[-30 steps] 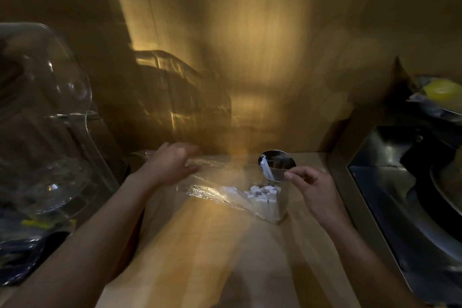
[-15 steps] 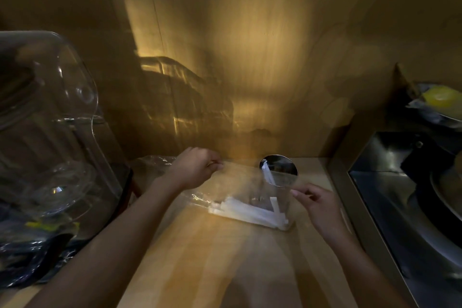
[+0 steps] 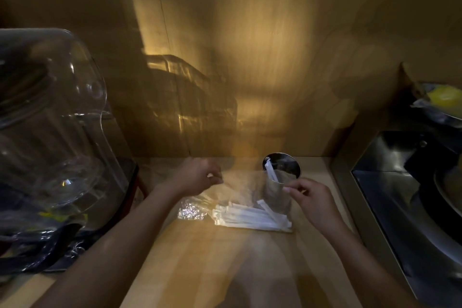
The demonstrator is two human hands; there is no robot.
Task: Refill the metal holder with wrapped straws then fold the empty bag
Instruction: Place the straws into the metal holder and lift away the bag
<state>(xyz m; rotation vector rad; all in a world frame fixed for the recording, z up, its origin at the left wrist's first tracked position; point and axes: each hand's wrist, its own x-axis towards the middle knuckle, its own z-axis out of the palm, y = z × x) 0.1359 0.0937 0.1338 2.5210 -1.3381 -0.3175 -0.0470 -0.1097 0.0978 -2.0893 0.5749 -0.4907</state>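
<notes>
A clear plastic bag [image 3: 240, 187] of white wrapped straws [image 3: 252, 217] hangs in front of me above the wooden counter, straws piled at its bottom. My left hand [image 3: 197, 176] pinches the bag's upper left edge. My right hand [image 3: 312, 199] pinches its upper right edge, just in front of the metal holder [image 3: 281, 182]. The holder stands upright at the back of the counter with one wrapped straw [image 3: 271, 171] leaning inside it.
A large clear plastic dome [image 3: 50, 117] sits on a dark tray at the left. A steel sink [image 3: 410, 197] lies to the right, with a yellow item [image 3: 442, 95] in a bowl behind it. A wooden wall [image 3: 250, 57] closes the back.
Both hands have taken hold of the bag's top edge and lifted it. The straws have slid together to the bottom of the bag.
</notes>
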